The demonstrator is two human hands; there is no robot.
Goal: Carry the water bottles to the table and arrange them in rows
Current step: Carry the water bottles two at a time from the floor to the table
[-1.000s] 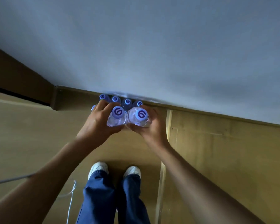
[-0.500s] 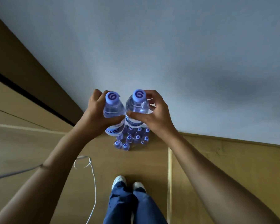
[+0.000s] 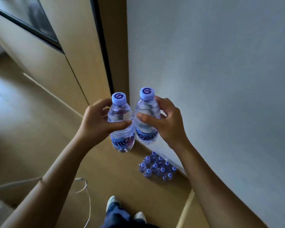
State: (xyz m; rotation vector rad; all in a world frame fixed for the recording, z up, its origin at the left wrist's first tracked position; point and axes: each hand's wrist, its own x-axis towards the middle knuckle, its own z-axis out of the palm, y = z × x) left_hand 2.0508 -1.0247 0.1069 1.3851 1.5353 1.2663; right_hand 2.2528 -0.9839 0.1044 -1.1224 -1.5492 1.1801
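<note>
Left hand grip: the left hand (image 3: 95,124) is wrapped round the upper body of the left bottle (image 3: 121,127), thumb across the front, fingers curled behind the shoulder.
Right hand grip: the right hand (image 3: 167,124) clasps the right bottle (image 3: 146,119) the same way, thumb on the front, fingers round the far side.
Held bottles: two, clear plastic, each with a pale purple cap bearing a dark swirl mark and a blue-lettered label low on the body; both stand roughly upright in the air in front of the person's chest, side by side and touching or very nearly so, the right one a little higher.
Place of held bottles: above the wooden floor (image 3: 39,145), well above and apart from the rest of the stock.
Floor cluster (image 3: 157,167): ten purple caps counted, packed close in short rows on the floor, hard against the foot of the grey wall (image 3: 220,79); any bottle hidden among them cannot be told.
Bottles in all: twelve visible.
Cable (image 3: 87,195): one white cord, looping over the floor below the left forearm.
Shoes (image 3: 113,202): two, white, under blue trouser legs at the bottom edge.
Cabinet panel (image 3: 82,46): one light wooden front with a dark vertical strip, left of the wall.
</note>
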